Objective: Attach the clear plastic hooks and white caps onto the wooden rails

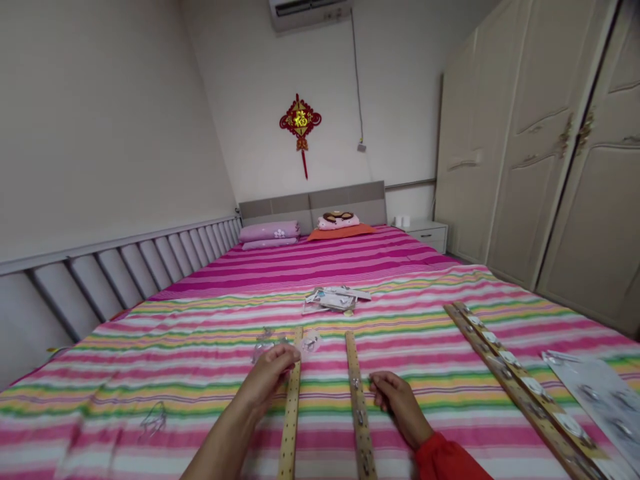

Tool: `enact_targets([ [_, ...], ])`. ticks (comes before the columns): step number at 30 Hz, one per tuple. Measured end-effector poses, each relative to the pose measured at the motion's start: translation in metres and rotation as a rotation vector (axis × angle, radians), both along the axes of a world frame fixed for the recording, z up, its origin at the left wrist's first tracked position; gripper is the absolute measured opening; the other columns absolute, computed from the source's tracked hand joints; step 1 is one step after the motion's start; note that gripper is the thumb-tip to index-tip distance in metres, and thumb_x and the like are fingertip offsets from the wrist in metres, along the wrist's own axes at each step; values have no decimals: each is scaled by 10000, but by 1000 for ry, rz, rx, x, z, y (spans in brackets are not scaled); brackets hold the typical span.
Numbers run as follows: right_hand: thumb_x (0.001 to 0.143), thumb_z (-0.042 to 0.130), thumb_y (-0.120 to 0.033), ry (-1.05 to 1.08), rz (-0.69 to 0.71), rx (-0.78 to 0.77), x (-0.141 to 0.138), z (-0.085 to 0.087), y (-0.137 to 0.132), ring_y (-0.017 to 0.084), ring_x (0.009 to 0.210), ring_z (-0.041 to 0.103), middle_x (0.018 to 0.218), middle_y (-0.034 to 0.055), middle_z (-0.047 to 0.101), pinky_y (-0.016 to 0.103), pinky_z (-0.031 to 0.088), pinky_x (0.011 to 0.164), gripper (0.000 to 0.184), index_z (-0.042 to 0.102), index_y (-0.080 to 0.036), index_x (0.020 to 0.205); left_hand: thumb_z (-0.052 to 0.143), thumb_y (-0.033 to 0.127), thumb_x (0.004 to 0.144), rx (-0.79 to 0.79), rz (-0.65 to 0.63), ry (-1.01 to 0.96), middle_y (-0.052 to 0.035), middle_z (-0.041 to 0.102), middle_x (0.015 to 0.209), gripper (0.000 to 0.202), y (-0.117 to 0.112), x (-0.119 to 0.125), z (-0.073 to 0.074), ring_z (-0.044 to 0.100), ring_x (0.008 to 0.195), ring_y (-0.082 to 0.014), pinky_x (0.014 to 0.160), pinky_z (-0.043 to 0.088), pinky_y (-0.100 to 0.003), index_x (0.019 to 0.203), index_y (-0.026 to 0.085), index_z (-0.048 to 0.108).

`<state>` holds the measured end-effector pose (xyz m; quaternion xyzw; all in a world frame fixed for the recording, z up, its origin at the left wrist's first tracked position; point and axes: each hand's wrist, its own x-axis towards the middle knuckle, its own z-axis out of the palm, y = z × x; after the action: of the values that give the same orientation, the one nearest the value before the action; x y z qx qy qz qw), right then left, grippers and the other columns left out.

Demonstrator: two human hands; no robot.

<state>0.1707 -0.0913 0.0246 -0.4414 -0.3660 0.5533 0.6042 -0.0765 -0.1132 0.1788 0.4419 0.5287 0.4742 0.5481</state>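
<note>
My left hand (273,373) is closed in a pinch at the upper part of a narrow wooden strip with small holes (289,427). A round clear piece with a small shiny item in it (311,342) sits just beyond its fingertips; whether they hold anything is hidden. My right hand (399,405), coming out of a red sleeve, has its thumb and fingers pressed together. It hovers just right of a second holed wooden strip (353,363), which carries several small shiny metal pieces (360,418). What the right fingers hold, if anything, is too small to make out.
Crumpled clear plastic (264,343) lies left of the strips, more (154,420) farther left. A pile of cards and packets (334,300) is beyond. At right are longer strips (500,367) with shiny pieces and a clear packet (597,393). A striped sheet (200,400) covers the bed.
</note>
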Motion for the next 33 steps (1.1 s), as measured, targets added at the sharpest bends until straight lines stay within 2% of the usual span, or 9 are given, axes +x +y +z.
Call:
enact_targets([
  [3, 544, 765, -506, -11, -4, 27, -6, 26, -11, 65, 344, 402, 446, -30, 538, 194, 244, 344, 387, 602, -155, 561, 796, 374, 507, 15, 29, -170, 72, 461, 585, 334, -14, 24, -2, 390, 537, -48, 510, 315, -153, 663, 170, 582],
  [5, 591, 743, -521, 9, 65, 63, -12, 51, -23, 62, 350, 392, 409, -44, 498, 193, 252, 363, 393, 599, -156, 564, 796, 379, 522, 71, 46, -230, 68, 477, 614, 332, -20, 39, -6, 406, 557, -53, 522, 335, -157, 680, 176, 588],
  [10, 710, 680, -516, 123, 304, 152, -20, 119, -59, 47, 374, 431, 595, 1, 613, 186, 264, 370, 373, 659, -144, 727, 723, 364, 657, 445, 81, -117, 22, 577, 708, 211, -29, 67, -13, 517, 675, -105, 645, 420, -210, 712, 188, 620],
  [13, 746, 653, -506, 164, 368, 200, -20, 141, -76, 36, 368, 425, 612, 3, 608, 181, 244, 366, 368, 663, -138, 749, 705, 329, 683, 644, 82, -36, -13, 610, 758, 159, -34, 76, -11, 564, 783, -155, 727, 445, -252, 703, 188, 635],
  [16, 741, 666, -489, 171, 376, 200, -19, 148, -85, 24, 352, 398, 605, -6, 595, 180, 213, 362, 354, 661, -136, 755, 699, 314, 693, 698, 82, -32, -10, 606, 749, 136, -39, 83, -8, 568, 775, -156, 714, 447, -249, 701, 193, 636],
  [18, 722, 691, -472, 154, 336, 201, -19, 149, -87, 15, 348, 370, 611, -12, 591, 181, 191, 362, 336, 650, -139, 736, 702, 325, 692, 669, 87, -55, -5, 609, 747, 148, -43, 87, -6, 568, 771, -151, 714, 445, -244, 707, 195, 635],
  [25, 633, 769, -429, -2, 33, 282, -11, 153, -84, 45, 374, 362, 493, -72, 489, 192, 249, 370, 312, 645, -171, 757, 709, 395, 693, 331, 96, -274, 21, 605, 742, 233, -54, 105, -15, 530, 687, -99, 646, 412, -200, 783, 199, 622],
  [28, 622, 768, -436, -51, 12, 275, -8, 151, -80, 53, 364, 349, 461, -76, 472, 204, 262, 364, 306, 653, -180, 746, 737, 397, 656, 248, 70, -360, 34, 579, 695, 263, -55, 113, -20, 490, 610, -79, 587, 384, -190, 766, 197, 608],
  [33, 622, 757, -456, -65, 14, 256, -7, 146, -78, 65, 363, 353, 439, -78, 456, 214, 277, 364, 306, 652, -191, 735, 743, 387, 648, 216, 21, -432, 52, 511, 608, 268, -53, 125, -26, 431, 529, -66, 510, 326, -189, 774, 197, 603],
])
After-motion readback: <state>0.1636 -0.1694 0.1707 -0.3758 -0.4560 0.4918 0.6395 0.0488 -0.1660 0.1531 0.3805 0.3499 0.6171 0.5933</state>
